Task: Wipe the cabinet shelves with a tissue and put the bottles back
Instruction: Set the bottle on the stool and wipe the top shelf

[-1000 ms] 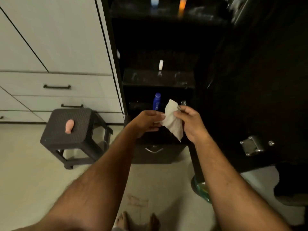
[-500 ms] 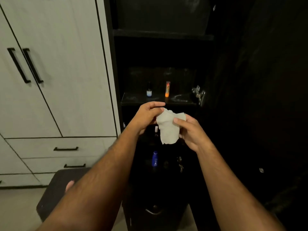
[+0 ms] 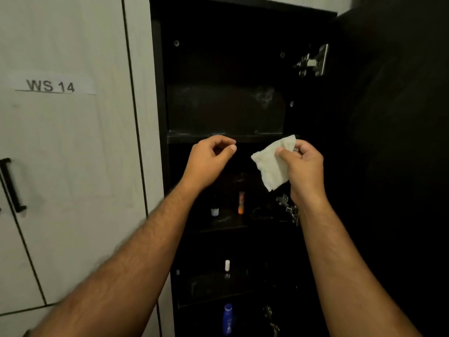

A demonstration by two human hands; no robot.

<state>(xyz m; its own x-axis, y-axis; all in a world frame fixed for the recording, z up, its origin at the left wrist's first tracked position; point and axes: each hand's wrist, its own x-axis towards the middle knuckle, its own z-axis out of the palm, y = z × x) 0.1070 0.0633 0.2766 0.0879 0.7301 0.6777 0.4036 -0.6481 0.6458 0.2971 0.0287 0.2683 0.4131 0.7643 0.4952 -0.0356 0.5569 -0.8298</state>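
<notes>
Nearest the camera, both forearms reach up and forward toward the open dark cabinet [image 3: 243, 69]. The right hand [image 3: 302, 166] pinches the white tissue [image 3: 269, 166] between thumb and curled fingers near its top corner, so the sheet hangs loose below and to the left. The left hand [image 3: 211, 156] is raised level with it, a little apart, fingers loosely curled with nothing in them. Both hands sit just in front of the edge of the upper shelf [image 3: 226, 136], which carries no bottles and shows pale dusty smears. To wipe it well, the tissue would likely be better bunched or folded into a pad, pressed flat on the board and drawn from the back corner outward in overlapping strokes. One shelf below stand a small dark bottle [image 3: 214, 210] and an orange tube [image 3: 241, 203], apart from each other; these probably need lifting off before that board is wiped. Lower still are a white-capped bottle [image 3: 227, 267] and, at the bottom, a blue bottle [image 3: 227, 318]. Left of the cabinet is a white door with a label [image 3: 51, 86] reading WS 14.
</notes>
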